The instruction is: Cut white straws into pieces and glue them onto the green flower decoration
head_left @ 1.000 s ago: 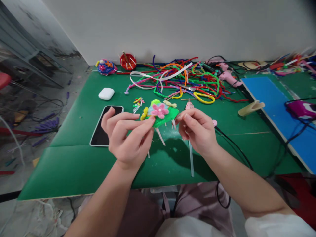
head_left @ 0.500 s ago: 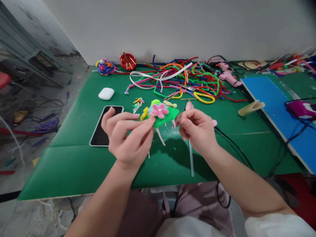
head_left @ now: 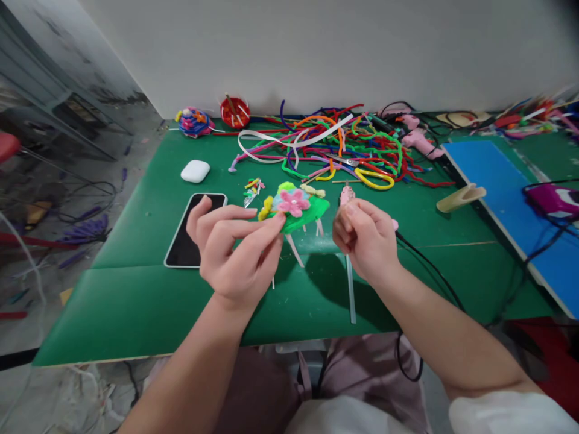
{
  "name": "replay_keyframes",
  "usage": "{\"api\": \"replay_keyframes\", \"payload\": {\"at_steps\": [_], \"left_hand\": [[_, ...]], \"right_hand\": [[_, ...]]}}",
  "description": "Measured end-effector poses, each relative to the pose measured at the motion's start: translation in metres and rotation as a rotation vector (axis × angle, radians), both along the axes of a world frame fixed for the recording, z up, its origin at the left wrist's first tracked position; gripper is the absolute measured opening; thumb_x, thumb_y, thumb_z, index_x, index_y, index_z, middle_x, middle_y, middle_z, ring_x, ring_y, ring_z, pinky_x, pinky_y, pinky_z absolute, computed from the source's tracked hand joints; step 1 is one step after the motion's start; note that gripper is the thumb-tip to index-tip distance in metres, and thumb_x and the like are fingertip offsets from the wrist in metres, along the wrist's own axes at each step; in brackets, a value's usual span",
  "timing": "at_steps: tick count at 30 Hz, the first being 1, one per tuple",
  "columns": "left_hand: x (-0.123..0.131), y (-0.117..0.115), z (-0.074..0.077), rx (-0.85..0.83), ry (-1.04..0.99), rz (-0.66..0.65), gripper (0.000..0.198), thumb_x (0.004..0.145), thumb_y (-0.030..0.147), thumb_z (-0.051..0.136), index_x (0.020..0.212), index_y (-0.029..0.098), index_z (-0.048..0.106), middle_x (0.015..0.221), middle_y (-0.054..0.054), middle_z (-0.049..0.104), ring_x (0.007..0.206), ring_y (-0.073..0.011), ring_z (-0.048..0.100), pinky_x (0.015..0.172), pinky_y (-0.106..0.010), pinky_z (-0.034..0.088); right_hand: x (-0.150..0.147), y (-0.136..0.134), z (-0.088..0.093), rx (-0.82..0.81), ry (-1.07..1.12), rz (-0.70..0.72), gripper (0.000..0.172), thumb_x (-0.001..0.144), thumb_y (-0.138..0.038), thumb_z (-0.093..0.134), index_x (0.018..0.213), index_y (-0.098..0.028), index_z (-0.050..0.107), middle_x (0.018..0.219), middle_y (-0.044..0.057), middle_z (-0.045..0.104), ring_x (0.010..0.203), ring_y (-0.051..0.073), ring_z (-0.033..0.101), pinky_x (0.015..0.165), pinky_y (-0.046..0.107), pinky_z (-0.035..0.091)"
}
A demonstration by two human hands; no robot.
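Observation:
Between the thumb and fingers of my left hand (head_left: 237,250) is a green pipe-cleaner craft piece (head_left: 312,216). A pink flower (head_left: 293,203) with a pale centre sits on it, among yellow and light-blue fuzzy bits. White strips (head_left: 295,251) hang below it. My right hand (head_left: 365,234) is a little to the right, apart from the piece, its fingers curled closed; whatever they may hold is hidden. Behind that hand lies a pink glue gun (head_left: 347,193), partly covered, with a clear glue stick (head_left: 351,295) jutting toward the table's front.
A phone (head_left: 183,244) and a white case (head_left: 195,171) lie at left on the green table (head_left: 136,307). Tangled pipe cleaners (head_left: 316,141) and yellow-and-red scissors (head_left: 374,178) are at the back. On the right are a blue board (head_left: 511,199), a bamboo piece (head_left: 461,198) and a black cable (head_left: 429,268).
My right hand has drawn slightly away to the right from the craft piece, and its fingers have curled in more. My left hand and the piece have barely moved.

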State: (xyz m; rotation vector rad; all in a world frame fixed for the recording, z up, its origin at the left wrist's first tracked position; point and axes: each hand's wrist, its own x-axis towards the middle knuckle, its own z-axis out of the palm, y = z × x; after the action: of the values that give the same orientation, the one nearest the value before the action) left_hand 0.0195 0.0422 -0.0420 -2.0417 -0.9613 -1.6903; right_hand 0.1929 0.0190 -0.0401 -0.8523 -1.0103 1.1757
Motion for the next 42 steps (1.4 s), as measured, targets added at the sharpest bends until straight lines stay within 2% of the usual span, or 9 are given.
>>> {"api": "replay_keyframes", "payload": {"at_steps": [3,7,13,20,27,31,38,40,42], "left_hand": [[0.000,-0.001,0.000,-0.008,0.000,-0.014,0.030,0.064,0.007,0.070,0.084,0.029,0.066,0.065,0.003,0.058,0.078,-0.0166,0.059,0.097,-0.049,0.040],[0.000,-0.001,0.000,-0.009,-0.006,-0.020,0.031,0.064,0.006,0.070,0.085,0.029,0.066,0.065,0.003,0.058,0.078,-0.0164,0.059,0.097,-0.048,0.040],[0.000,0.002,-0.001,0.010,-0.001,-0.018,0.029,0.066,0.009,0.070,0.086,0.029,0.067,0.066,0.003,0.057,0.077,-0.0162,0.058,0.096,-0.048,0.040],[0.001,0.000,0.001,-0.007,0.026,-0.024,0.029,0.065,0.009,0.071,0.085,0.029,0.066,0.065,0.003,0.057,0.075,-0.0168,0.059,0.095,-0.047,0.041],[0.000,0.000,0.000,-0.012,0.066,-0.004,0.031,0.063,0.009,0.072,0.086,0.029,0.066,0.065,0.003,0.059,0.074,-0.0185,0.061,0.094,-0.050,0.042],[-0.001,-0.001,0.000,-0.021,0.092,-0.001,0.031,0.064,0.010,0.071,0.088,0.028,0.066,0.065,0.003,0.060,0.075,-0.0189,0.062,0.094,-0.050,0.041],[-0.001,0.002,-0.002,-0.024,0.060,0.038,0.026,0.067,0.013,0.070,0.087,0.030,0.067,0.065,0.003,0.057,0.077,-0.0184,0.061,0.095,-0.048,0.040],[-0.003,0.004,-0.002,-0.024,0.028,0.075,0.024,0.068,0.013,0.069,0.086,0.030,0.068,0.063,0.002,0.054,0.077,-0.0179,0.060,0.094,-0.048,0.040],[-0.006,0.007,-0.002,-0.055,0.024,0.127,0.022,0.071,0.015,0.068,0.086,0.031,0.068,0.064,0.002,0.052,0.080,-0.0180,0.060,0.095,-0.049,0.039]], "right_hand": [[0.000,0.001,0.000,-0.035,-0.028,-0.019,0.034,0.086,-0.034,0.054,0.056,-0.019,0.048,0.045,-0.007,0.042,0.036,0.004,0.039,0.031,0.016,0.026],[0.002,0.002,0.001,-0.028,-0.042,-0.029,0.021,0.083,-0.037,0.059,0.069,-0.021,0.060,0.055,-0.005,0.055,0.038,0.003,0.043,0.031,0.016,0.028],[0.002,0.001,0.004,0.010,-0.051,-0.007,0.009,0.079,-0.031,0.064,0.079,-0.023,0.061,0.068,-0.004,0.063,0.041,0.004,0.049,0.033,0.016,0.035],[0.004,0.000,0.007,0.094,0.037,0.043,0.011,0.077,-0.029,0.066,0.075,-0.022,0.058,0.082,-0.004,0.068,0.036,0.002,0.050,0.028,0.015,0.032],[0.006,-0.003,0.010,0.042,0.061,0.123,0.016,0.073,-0.033,0.069,0.074,-0.022,0.058,0.078,-0.002,0.071,0.042,0.006,0.057,0.031,0.015,0.041],[0.007,-0.005,0.011,0.057,0.127,0.298,0.009,0.074,-0.025,0.069,0.075,-0.021,0.061,0.076,-0.001,0.072,0.056,0.010,0.065,0.039,0.017,0.050],[0.022,-0.009,0.007,-0.060,0.089,0.922,0.010,0.072,-0.021,0.071,0.076,-0.017,0.062,0.063,0.002,0.069,0.056,0.013,0.066,0.053,0.023,0.055],[0.029,-0.008,0.005,-0.058,0.084,0.981,0.012,0.070,-0.023,0.072,0.074,-0.017,0.062,0.056,0.000,0.064,0.050,0.011,0.063,0.049,0.021,0.052],[0.033,-0.006,0.003,-0.055,0.081,0.952,0.014,0.069,-0.027,0.073,0.072,-0.018,0.062,0.049,-0.003,0.058,0.042,0.009,0.056,0.042,0.018,0.048]]}}
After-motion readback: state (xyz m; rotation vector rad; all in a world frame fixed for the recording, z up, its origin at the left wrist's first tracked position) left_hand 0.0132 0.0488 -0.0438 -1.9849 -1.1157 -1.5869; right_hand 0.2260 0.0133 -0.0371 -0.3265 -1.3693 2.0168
